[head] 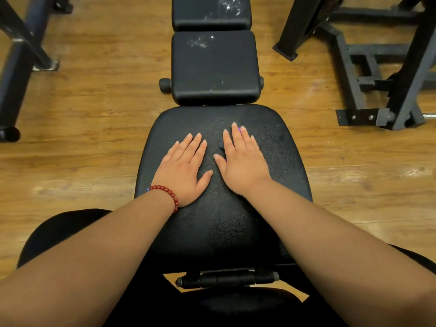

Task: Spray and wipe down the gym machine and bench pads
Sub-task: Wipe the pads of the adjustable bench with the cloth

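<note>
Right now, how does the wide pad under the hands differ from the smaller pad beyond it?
The seat pad is wider and rounder; the middle pad is narrower, squarer. The middle pad bears white flecks; the seat pad shows none. The left hand and right hand lie flat on the seat pad, not the middle pad. Both pads are black.

1. The wide black seat pad (221, 220) lay nearest, its grained cover flat.
2. The middle pad (214, 67) sat just beyond it, flecked with white droplets.
3. The far pad (210, 13) carried a heavier white splash.
4. A purple scrap (238, 130), perhaps a cloth, lay on the seat pad, mostly hidden under the right hand (243, 166).
</note>
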